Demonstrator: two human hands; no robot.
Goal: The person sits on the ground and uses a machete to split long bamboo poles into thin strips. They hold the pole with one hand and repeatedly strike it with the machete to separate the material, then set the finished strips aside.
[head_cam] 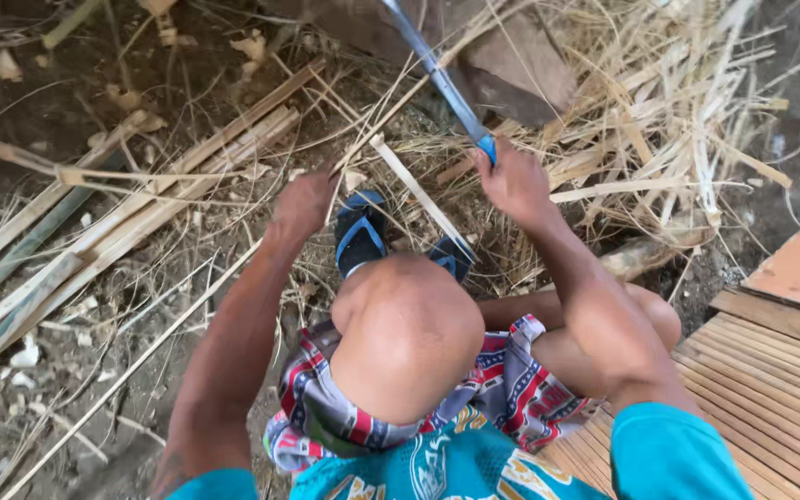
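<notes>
Knee point(406, 333) sits just behind two blue sandals point(360, 231). Left hand point(303, 204), beside the sandals, pinches a thin bamboo strip point(418, 190). Right hand point(514, 181), beyond them, is clenched around a blade point(437, 74).

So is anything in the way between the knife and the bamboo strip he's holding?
Nothing visible. The right hand holds the long knife raised above the thin bamboo strip, which the left hand grips. Only open air lies between blade and strip; loose shavings lie off to the side.

The knife point(437, 79) has a blue handle; sandals point(360, 231) are blue and black; shorts point(511, 384) are patterned red, white and grey; the shirt point(456, 468) is teal.
</notes>
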